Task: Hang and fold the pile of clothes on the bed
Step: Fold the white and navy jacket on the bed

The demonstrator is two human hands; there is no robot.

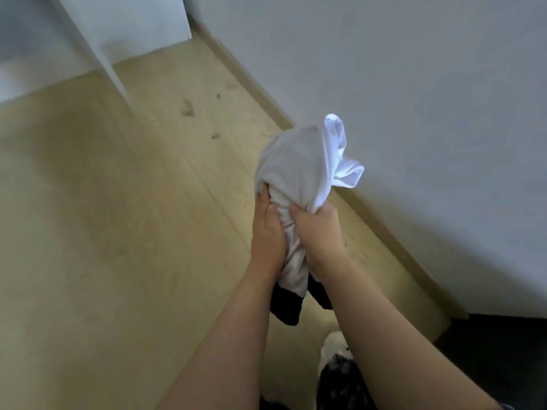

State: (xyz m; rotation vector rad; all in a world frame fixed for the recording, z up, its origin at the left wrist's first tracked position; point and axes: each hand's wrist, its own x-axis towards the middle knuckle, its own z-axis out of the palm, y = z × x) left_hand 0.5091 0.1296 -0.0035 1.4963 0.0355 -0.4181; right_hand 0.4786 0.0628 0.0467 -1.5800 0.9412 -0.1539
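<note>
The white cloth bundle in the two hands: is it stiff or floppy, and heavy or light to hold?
Probably floppy: the white cloth bundle creases where the left hand and right hand grip it, and a loose flap droops sideways. Likely light, as it is held out above the floor. Its shiny flap may be slightly slippery.

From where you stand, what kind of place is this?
Probably a room in a home, perhaps a bedroom. It has a pale wooden plank floor, a plain white wall and a tall white cupboard panel. The left hand and right hand grip a crumpled white garment.
</note>
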